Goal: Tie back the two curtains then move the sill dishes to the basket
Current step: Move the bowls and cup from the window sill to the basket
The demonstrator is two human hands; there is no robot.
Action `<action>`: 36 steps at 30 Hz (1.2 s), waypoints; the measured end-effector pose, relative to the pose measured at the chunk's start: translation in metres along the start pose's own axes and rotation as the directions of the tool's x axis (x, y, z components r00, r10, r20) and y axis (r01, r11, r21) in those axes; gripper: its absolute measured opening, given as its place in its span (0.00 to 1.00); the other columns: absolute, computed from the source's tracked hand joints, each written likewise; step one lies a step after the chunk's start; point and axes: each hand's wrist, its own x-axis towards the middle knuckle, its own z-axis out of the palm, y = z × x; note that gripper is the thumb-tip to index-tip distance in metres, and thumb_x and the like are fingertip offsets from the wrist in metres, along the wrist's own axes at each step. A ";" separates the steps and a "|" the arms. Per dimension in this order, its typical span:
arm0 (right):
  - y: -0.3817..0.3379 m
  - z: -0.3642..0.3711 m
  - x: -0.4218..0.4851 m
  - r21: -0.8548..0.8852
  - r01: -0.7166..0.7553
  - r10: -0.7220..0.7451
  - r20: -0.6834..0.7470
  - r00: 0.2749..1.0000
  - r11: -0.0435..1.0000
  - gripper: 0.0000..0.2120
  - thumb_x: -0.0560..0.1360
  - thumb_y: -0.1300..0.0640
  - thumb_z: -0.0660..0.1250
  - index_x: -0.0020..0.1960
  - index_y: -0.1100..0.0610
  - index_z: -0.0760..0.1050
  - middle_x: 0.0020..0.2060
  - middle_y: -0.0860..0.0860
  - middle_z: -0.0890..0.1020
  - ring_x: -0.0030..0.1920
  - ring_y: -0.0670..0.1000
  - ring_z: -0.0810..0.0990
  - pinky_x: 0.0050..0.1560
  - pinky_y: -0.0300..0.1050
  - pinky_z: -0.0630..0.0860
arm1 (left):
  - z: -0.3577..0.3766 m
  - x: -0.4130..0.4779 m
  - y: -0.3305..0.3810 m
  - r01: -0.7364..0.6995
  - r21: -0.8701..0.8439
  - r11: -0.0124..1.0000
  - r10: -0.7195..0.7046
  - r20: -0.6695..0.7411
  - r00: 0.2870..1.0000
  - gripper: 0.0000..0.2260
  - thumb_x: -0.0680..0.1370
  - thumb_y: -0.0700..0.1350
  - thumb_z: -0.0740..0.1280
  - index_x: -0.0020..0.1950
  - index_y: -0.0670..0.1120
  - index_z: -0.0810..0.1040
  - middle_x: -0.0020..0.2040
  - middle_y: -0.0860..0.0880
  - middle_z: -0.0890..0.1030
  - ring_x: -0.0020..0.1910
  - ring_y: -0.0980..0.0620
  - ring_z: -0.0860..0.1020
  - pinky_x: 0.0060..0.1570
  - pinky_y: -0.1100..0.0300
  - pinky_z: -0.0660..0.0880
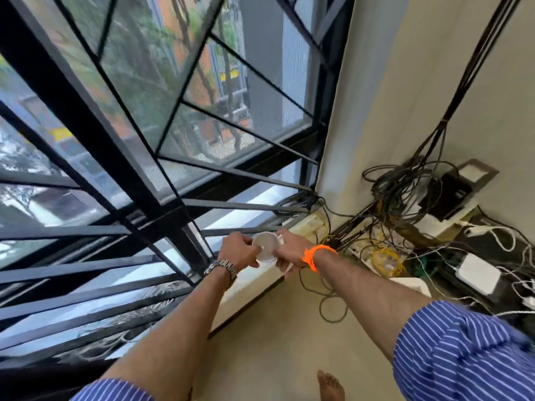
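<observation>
A small white dish (265, 245) is held just over the window sill (246, 285), between my two hands. My left hand (240, 251), with a metal watch at the wrist, grips its left rim with curled fingers. My right hand (286, 251), with an orange band at the wrist, holds the right side; a second white piece (280, 238) shows behind its fingers, too blurred to name. No curtains or basket appear in this view.
Black window bars and frame (162, 209) stand just behind the sill. A tangle of cables (405, 198), yellow cord (385, 259) and white boxes (477, 274) fills the corner at right. Beige floor (289, 342) lies below, with a bare foot (330, 384) on it.
</observation>
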 end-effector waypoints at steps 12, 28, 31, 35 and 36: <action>0.009 0.010 -0.082 0.162 -0.023 0.050 -0.160 0.986 0.987 0.13 0.74 0.63 0.57 0.58 0.63 0.68 0.32 0.60 0.79 0.27 0.55 0.78 0.34 0.54 0.83 | -0.026 -0.045 0.036 -0.140 0.055 0.989 0.120 0.265 0.957 0.09 0.73 0.44 0.73 0.43 0.38 0.84 0.33 0.45 0.85 0.27 0.54 0.82 0.29 0.67 0.76; 0.148 -0.056 -0.242 0.478 -0.073 0.317 -0.454 0.833 0.875 0.11 0.76 0.65 0.56 0.55 0.68 0.72 0.30 0.60 0.78 0.23 0.53 0.77 0.32 0.50 0.79 | 0.114 -0.139 0.171 -0.604 0.156 0.781 0.428 0.571 0.700 0.11 0.70 0.53 0.74 0.43 0.46 0.86 0.35 0.48 0.85 0.33 0.52 0.82 0.42 0.58 0.80; 0.185 -0.071 -0.290 0.551 -0.043 0.376 -0.508 0.775 0.833 0.07 0.75 0.65 0.57 0.49 0.67 0.71 0.29 0.62 0.77 0.22 0.54 0.76 0.30 0.49 0.79 | 0.157 -0.174 0.206 -0.680 0.127 0.722 0.462 0.643 0.611 0.10 0.72 0.51 0.74 0.41 0.44 0.86 0.31 0.49 0.84 0.28 0.57 0.79 0.37 0.62 0.78; 0.241 -0.080 -0.362 0.644 -0.025 0.459 -0.516 0.723 0.764 0.07 0.78 0.63 0.58 0.43 0.66 0.71 0.31 0.62 0.78 0.27 0.56 0.76 0.33 0.51 0.79 | 0.217 -0.235 0.243 -0.748 0.083 0.658 0.479 0.721 0.500 0.09 0.74 0.49 0.73 0.39 0.44 0.85 0.31 0.50 0.83 0.24 0.61 0.77 0.32 0.66 0.74; 0.255 -0.080 -0.381 0.663 -0.019 0.477 -0.519 0.709 0.749 0.07 0.78 0.62 0.58 0.45 0.66 0.71 0.31 0.62 0.78 0.27 0.56 0.77 0.33 0.51 0.79 | 0.233 -0.251 0.249 -0.758 0.070 0.649 0.472 0.743 0.474 0.08 0.74 0.48 0.73 0.40 0.44 0.85 0.32 0.50 0.83 0.24 0.60 0.78 0.31 0.67 0.75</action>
